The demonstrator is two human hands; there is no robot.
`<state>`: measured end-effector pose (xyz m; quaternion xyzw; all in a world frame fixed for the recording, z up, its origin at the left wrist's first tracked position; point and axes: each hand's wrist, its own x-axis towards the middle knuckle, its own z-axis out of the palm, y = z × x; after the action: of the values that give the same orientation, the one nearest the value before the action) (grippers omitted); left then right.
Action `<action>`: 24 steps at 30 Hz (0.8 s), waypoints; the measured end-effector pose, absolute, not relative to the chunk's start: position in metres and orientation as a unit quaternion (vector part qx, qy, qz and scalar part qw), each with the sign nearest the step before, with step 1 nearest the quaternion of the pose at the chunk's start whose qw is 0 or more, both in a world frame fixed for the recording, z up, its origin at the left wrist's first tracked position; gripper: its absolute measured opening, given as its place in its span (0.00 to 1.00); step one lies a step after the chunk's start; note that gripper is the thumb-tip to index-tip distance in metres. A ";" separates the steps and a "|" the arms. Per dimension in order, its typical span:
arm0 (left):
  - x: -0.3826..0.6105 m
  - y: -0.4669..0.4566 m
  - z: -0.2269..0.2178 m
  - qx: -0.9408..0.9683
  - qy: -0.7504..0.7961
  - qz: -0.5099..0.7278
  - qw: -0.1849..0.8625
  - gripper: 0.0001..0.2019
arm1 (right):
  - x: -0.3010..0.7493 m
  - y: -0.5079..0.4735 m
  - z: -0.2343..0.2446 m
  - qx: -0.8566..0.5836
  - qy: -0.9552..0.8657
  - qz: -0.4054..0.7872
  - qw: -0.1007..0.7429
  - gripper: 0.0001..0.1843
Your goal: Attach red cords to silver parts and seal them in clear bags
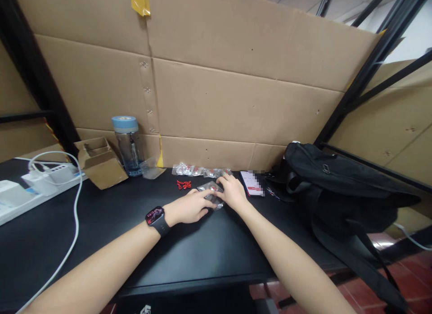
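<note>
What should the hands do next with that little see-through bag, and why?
Perhaps gently smooth the bag flat with the fingertips, because it looks crinkled, lies on the black table, and the left hand and right hand both seem to be touching it.

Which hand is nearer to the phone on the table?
The right. The right hand is just left of the phone; the left hand is farther left, by the clear packet.
</note>
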<state>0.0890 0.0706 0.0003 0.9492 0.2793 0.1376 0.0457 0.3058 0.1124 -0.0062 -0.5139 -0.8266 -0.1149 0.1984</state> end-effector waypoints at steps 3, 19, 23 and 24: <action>0.086 0.072 0.002 0.951 0.272 0.136 0.055 0.20 | 0.299 0.115 -0.010 -0.529 -0.816 -0.124 0.199 0.19; 0.086 0.086 -0.004 0.902 0.349 0.253 0.030 0.07 | 0.355 0.121 0.017 -0.371 -0.893 0.139 0.213 0.25; 0.090 0.086 -0.007 0.899 0.362 0.248 0.010 0.10 | 0.355 0.126 0.010 -0.376 -0.899 0.140 0.174 0.24; 0.091 0.086 -0.007 0.895 0.370 0.248 0.005 0.08 | 0.354 0.125 0.009 -0.377 -0.898 0.143 0.177 0.23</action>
<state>0.0908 0.0857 -0.0068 0.8952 0.3699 0.2484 0.0051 0.3541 0.1254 0.0094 -0.3766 -0.8979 0.1434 0.1771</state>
